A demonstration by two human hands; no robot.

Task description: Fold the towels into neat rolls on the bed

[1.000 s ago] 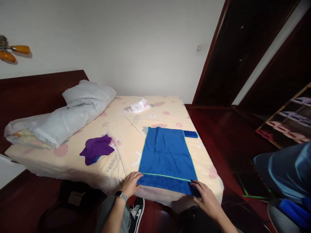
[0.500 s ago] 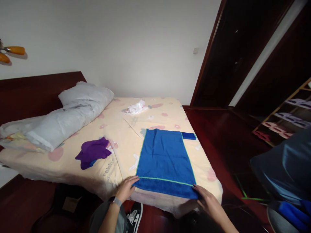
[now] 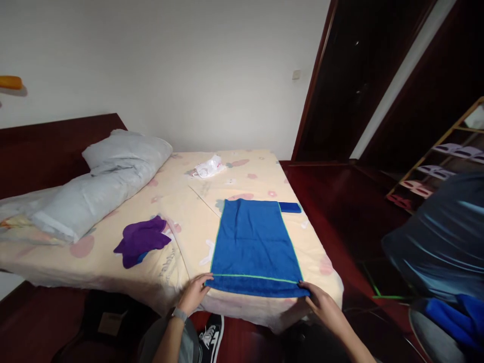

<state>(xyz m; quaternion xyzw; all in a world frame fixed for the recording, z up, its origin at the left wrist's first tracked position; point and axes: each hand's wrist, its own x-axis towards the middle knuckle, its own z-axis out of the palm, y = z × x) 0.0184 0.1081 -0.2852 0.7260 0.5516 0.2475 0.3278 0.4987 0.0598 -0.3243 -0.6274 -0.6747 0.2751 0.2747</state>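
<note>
A blue towel (image 3: pixel 255 241) with light green edging lies spread on the bed, its near end turned over into a darker strip. My left hand (image 3: pixel 195 292), wearing a watch with a grey band, pinches the near left corner of that strip. The near right corner is between the thumb and fingers of my right hand (image 3: pixel 320 304). A small, neatly folded blue cloth (image 3: pixel 290 207) lies against the towel's far right side. To the left, a crumpled purple cloth (image 3: pixel 143 239) rests with a bit of blue showing beneath it.
The bed (image 3: pixel 177 199) has a cream patterned sheet. A grey quilt (image 3: pixel 109 184) lies by the headboard (image 3: pixel 56 151), and a white plastic bag (image 3: pixel 209 166) sits at the far side. On the right are a slipper rack (image 3: pixel 427 171) and a dark-clothed person (image 3: pixel 442 237) near blue cloth (image 3: pixel 449 317).
The towel's near edge has risen slightly in both hands, and the darker strip looks narrower. My view has turned a little to the right.
</note>
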